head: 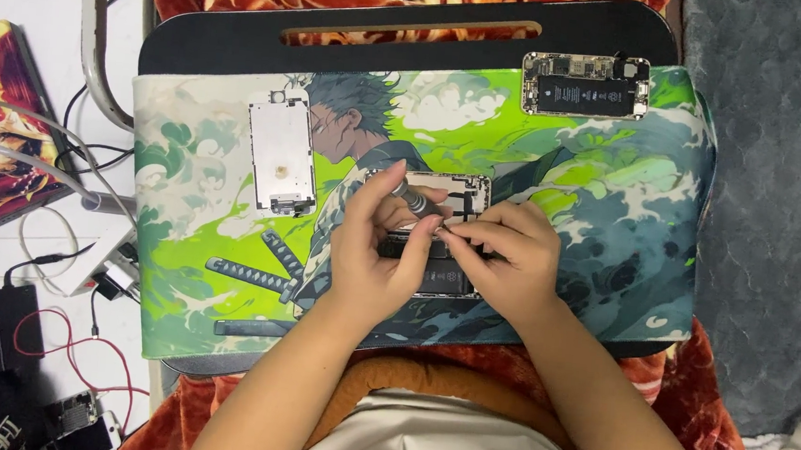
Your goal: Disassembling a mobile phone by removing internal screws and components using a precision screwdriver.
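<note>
While the left hand (375, 242) grips a small screwdriver (415, 198) with its fingers curled round the shaft, the right hand (503, 252) pinches closed over the same spot, though what sits between its fingertips is too small to tell. Both work over an opened phone (450, 196) lying at the middle of the green mat (179, 255), its battery partly hidden under the palms. A slip of the tip could, I judge, gouge the board or pierce the battery, since the hands crowd the work. A loosened screw could roll off into the mat's busy print. A detached screen (281, 152) lies to the left, a second open phone (585, 85) at the far right corner, cables (57, 227) beyond the left edge.
</note>
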